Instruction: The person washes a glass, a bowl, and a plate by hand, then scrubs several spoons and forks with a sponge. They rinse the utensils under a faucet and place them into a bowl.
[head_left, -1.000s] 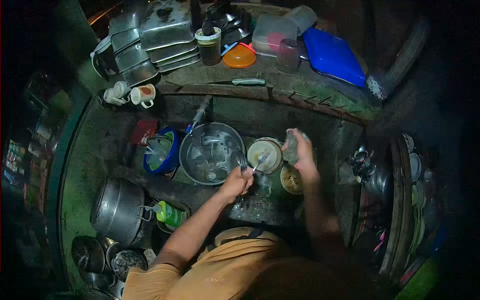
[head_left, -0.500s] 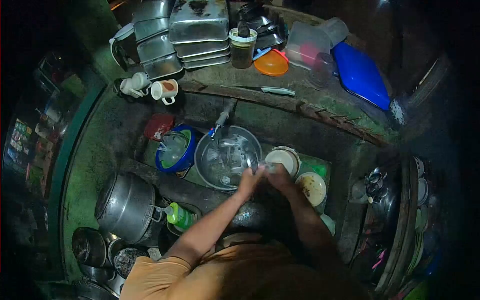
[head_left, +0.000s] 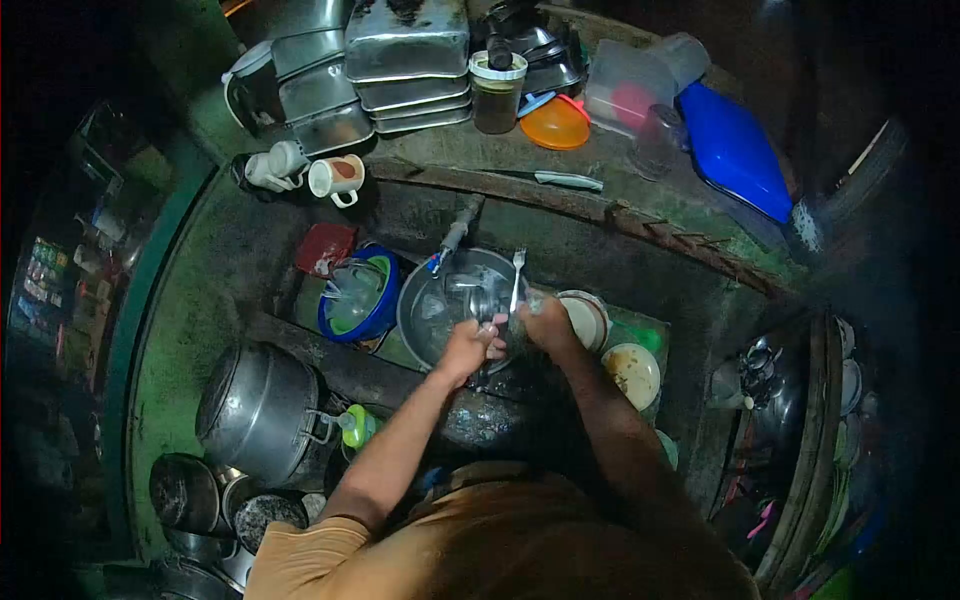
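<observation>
My left hand (head_left: 470,350) is over the near side of a round metal basin (head_left: 404,318), its fingers curled. A metal fork (head_left: 518,275) stands upright at its fingertips, tines pointing away from me, the lower handle hidden between my two hands. Close by on the right, my right hand (head_left: 545,322) is closed around a pale, see-through wad (head_left: 533,299), whose kind I cannot tell, right beside the fork. Water and clear items show in the basin, under a tap (head_left: 455,236).
Stacked plates (head_left: 588,315) and a food-stained plate (head_left: 632,375) lie to the right. On the left are a blue tub (head_left: 380,318), a big metal pot (head_left: 258,410) and a green bottle (head_left: 358,425). A knife (head_left: 568,181) lies on the ledge above, with metal trays (head_left: 405,50) behind.
The fork has come into view, raised between my hands. My left hand has shifted a little left and turned so its fingers show. The spoon seen at my left hand no longer shows.
</observation>
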